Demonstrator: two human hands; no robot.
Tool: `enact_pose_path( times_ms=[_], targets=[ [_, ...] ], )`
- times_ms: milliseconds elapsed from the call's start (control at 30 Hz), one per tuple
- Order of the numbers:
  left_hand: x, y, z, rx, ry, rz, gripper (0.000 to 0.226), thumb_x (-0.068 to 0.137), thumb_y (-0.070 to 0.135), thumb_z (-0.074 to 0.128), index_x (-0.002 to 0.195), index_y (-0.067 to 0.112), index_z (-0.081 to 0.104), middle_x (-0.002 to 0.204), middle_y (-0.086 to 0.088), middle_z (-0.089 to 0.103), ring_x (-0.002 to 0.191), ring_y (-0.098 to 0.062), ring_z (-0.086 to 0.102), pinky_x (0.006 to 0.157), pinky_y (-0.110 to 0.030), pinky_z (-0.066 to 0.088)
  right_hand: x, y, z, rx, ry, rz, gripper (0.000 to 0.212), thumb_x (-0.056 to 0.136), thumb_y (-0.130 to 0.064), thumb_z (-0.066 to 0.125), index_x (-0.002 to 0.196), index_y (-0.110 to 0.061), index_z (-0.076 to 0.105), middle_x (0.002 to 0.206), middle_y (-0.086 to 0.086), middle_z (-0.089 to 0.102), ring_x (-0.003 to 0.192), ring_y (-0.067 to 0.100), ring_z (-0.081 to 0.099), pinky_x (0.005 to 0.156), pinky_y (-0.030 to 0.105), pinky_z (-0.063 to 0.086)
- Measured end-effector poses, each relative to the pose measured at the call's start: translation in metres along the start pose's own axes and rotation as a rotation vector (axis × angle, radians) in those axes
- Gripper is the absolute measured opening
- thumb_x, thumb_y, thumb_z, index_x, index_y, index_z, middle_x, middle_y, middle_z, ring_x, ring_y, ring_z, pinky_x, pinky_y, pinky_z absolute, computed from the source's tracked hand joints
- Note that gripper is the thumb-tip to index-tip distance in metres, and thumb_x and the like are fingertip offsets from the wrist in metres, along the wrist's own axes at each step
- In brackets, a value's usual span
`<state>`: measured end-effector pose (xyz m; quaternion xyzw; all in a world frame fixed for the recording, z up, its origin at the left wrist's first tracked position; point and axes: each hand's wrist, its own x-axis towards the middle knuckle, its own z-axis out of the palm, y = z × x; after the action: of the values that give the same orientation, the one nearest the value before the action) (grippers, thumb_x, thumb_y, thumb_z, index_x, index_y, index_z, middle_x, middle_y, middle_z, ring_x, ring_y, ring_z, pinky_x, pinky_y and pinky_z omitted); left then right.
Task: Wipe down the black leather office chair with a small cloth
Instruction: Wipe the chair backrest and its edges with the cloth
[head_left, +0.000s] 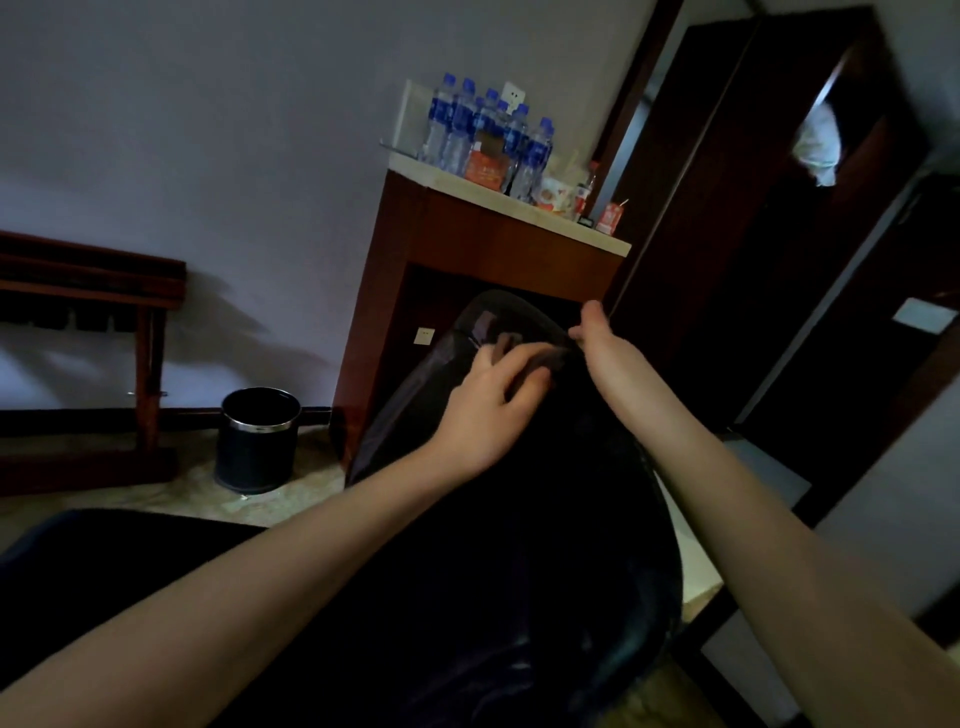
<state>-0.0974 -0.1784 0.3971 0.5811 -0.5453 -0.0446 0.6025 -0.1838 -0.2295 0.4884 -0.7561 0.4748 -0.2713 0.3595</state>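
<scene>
Chair: black, glossy; cloth: dark grey-brown; waste bin: black, silver rim; bottles: clear, blue caps and labels; cabinet: reddish-brown, cream top; floor: beige, mottled.

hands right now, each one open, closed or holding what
left hand: fingers curled on the small cloth, pressing it to the chair back
right hand: grips the chair back's top edge, fingers hidden behind it
</scene>
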Motion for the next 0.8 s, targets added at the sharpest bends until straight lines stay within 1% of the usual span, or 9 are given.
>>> enact_pose_path(
  times_ms=[33, 100, 167, 233, 267, 367, 433, 533, 800],
  targets=[
    [-0.007, 0.001, -0.001, -0.023, 0.003, 0.035, 0.034, 0.093, 0.039, 0.044, 0.125, 0.036, 0.052, 0.131, -0.003, 0.044, 0.131, -0.014, 0.035, 0.107, -0.027, 0.027, 0.002, 0.0, 0.001, 0.139, 0.0, 0.048, 0.067, 0.097, -0.056, 0.012, 0.137, -0.012, 0.044, 0.138, 0.012, 0.047, 0.127, 0.027, 0.044, 0.105, 0.036, 0.031],
    [-0.009, -0.002, -0.002, -0.043, -0.005, 0.084, 0.038, 0.088, 0.04, 0.042, 0.124, 0.035, 0.054, 0.128, -0.001, 0.045, 0.13, -0.01, 0.034, 0.104, -0.021, 0.025, 0.003, 0.002, 0.0, 0.357, -0.002, 0.108, 0.074, 0.095, -0.059, 0.007, 0.134, -0.008, 0.045, 0.13, 0.012, 0.052, 0.127, 0.028, 0.044, 0.107, 0.04, 0.029],
    [-0.001, -0.006, -0.004, -0.017, -0.033, 0.142, 0.035, 0.091, 0.036, 0.043, 0.124, 0.031, 0.054, 0.129, -0.002, 0.044, 0.13, -0.005, 0.029, 0.102, -0.017, 0.022, 0.002, 0.003, 0.0, 0.414, 0.006, 0.091, 0.077, 0.095, -0.059, 0.004, 0.137, -0.008, 0.042, 0.13, 0.012, 0.052, 0.129, 0.028, 0.042, 0.109, 0.041, 0.027],
    [0.014, -0.009, -0.003, 0.003, -0.028, 0.164, 0.033, 0.094, 0.029, 0.044, 0.125, 0.025, 0.055, 0.128, -0.006, 0.044, 0.126, -0.004, 0.029, 0.097, -0.011, 0.02, 0.006, 0.005, 0.001, 0.421, 0.025, 0.064, 0.079, 0.093, -0.061, 0.001, 0.141, -0.009, 0.037, 0.14, 0.012, 0.046, 0.132, 0.029, 0.039, 0.113, 0.045, 0.024],
    [0.026, -0.013, -0.001, 0.015, -0.016, 0.153, 0.033, 0.094, 0.028, 0.045, 0.124, 0.023, 0.056, 0.125, -0.009, 0.045, 0.125, -0.008, 0.032, 0.093, -0.01, 0.021, 0.005, 0.004, 0.001, 0.421, 0.03, 0.069, 0.08, 0.092, -0.062, 0.001, 0.142, -0.009, 0.037, 0.141, 0.013, 0.045, 0.132, 0.03, 0.039, 0.113, 0.046, 0.024],
    [0.069, -0.024, 0.007, 0.069, -0.005, 0.032, 0.038, 0.092, 0.036, 0.042, 0.124, 0.022, 0.056, 0.122, -0.014, 0.048, 0.122, -0.023, 0.04, 0.092, -0.019, 0.029, 0.007, 0.006, 0.0, 0.446, 0.03, 0.061, 0.081, 0.092, -0.062, 0.001, 0.14, -0.009, 0.039, 0.138, 0.013, 0.048, 0.128, 0.03, 0.043, 0.11, 0.045, 0.029],
    [0.096, -0.032, 0.009, 0.113, -0.024, -0.091, 0.037, 0.094, 0.037, 0.041, 0.126, 0.023, 0.053, 0.125, -0.016, 0.045, 0.12, -0.028, 0.042, 0.096, -0.026, 0.032, 0.006, 0.007, -0.002, 0.456, 0.01, 0.049, 0.081, 0.092, -0.062, 0.002, 0.14, -0.009, 0.039, 0.135, 0.013, 0.051, 0.125, 0.029, 0.047, 0.107, 0.041, 0.034],
    [0.115, -0.035, 0.01, 0.142, -0.051, -0.2, 0.034, 0.097, 0.034, 0.04, 0.127, 0.025, 0.052, 0.128, -0.015, 0.042, 0.119, -0.03, 0.042, 0.095, -0.029, 0.032, 0.01, 0.01, -0.002, 0.447, 0.013, 0.046, 0.08, 0.092, -0.063, 0.002, 0.141, -0.01, 0.037, 0.135, 0.012, 0.052, 0.125, 0.028, 0.047, 0.106, 0.041, 0.034],
    [0.053, -0.008, 0.011, -0.03, 0.021, -0.107, 0.028, 0.096, 0.03, 0.045, 0.121, 0.028, 0.058, 0.125, -0.009, 0.043, 0.126, -0.021, 0.038, 0.099, -0.023, 0.027, 0.009, 0.011, -0.001, 0.444, 0.03, 0.017, 0.077, 0.092, -0.062, 0.003, 0.142, -0.015, 0.037, 0.138, 0.012, 0.048, 0.13, 0.028, 0.042, 0.109, 0.044, 0.028]
  ],
)
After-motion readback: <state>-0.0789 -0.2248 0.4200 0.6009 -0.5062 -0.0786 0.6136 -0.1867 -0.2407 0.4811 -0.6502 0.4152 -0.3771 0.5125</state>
